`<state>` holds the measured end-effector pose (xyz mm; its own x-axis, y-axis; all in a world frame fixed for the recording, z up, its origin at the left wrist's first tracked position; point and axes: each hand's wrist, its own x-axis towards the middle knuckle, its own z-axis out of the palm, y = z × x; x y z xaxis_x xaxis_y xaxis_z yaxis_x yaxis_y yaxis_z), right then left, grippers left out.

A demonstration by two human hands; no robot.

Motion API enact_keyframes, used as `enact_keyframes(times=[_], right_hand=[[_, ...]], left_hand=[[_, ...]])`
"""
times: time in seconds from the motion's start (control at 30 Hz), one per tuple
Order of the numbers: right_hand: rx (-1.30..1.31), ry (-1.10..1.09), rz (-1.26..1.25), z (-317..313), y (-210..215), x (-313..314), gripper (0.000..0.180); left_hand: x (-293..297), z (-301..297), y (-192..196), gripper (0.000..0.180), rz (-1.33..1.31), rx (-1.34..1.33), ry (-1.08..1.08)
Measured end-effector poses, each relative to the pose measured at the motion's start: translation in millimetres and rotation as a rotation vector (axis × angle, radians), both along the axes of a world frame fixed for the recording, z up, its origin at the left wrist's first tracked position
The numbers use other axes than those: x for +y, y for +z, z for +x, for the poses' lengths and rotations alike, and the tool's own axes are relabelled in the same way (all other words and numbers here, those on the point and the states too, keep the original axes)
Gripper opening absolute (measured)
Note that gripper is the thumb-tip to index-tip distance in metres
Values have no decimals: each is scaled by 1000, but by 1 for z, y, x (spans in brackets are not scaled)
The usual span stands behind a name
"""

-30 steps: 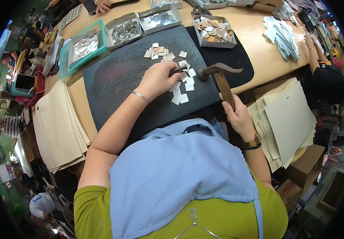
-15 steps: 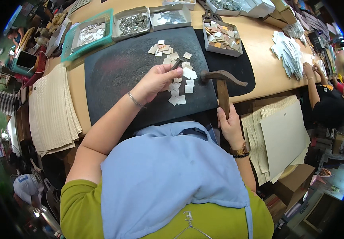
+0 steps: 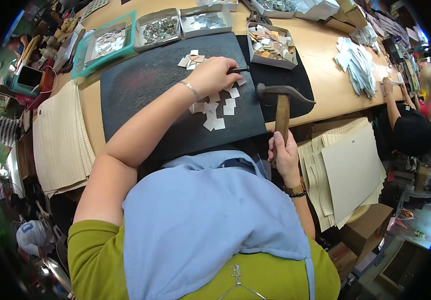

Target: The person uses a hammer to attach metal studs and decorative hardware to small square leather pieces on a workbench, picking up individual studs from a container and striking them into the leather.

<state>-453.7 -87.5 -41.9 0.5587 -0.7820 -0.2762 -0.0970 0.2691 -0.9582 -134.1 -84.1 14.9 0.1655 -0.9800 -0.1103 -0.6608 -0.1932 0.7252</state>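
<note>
A short, dark rod (image 3: 239, 70) of smooth, round section lies pinched between thumb and fingers of the left hand (image 3: 216, 76), which is closed around it, over the upper right of a grainy black slab (image 3: 140, 92); whether its tip touches the slab cannot be told. Thin, flat square chips (image 3: 210, 112), off-white to pale beige, lie scattered and overlapping below and left of it. The right hand (image 3: 285, 155) has its fingers curled around the worn wooden handle of a hammer (image 3: 282, 112), whose dark metal head has a blunt face on the left and a curved, tapering end on the right. Beyond, on the smooth wooden counter (image 3: 320, 35), are a cardboard box (image 3: 274, 61) of mixed chips and a perforated teal plastic basket (image 3: 79, 65). Ribbed cream sheets (image 3: 63, 140) are stacked at left.
</note>
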Motion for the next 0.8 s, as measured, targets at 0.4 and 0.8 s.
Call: enact_keyframes(times=[0.4,0.8], right_hand=[[-11,-43,-102,-10,14,-15,29],[-18,18,-166,3,31,-17,28]], left_hand=[[5,-4,-13,23,-305,444,187],[6,-22,-16,22,-308,467,217]])
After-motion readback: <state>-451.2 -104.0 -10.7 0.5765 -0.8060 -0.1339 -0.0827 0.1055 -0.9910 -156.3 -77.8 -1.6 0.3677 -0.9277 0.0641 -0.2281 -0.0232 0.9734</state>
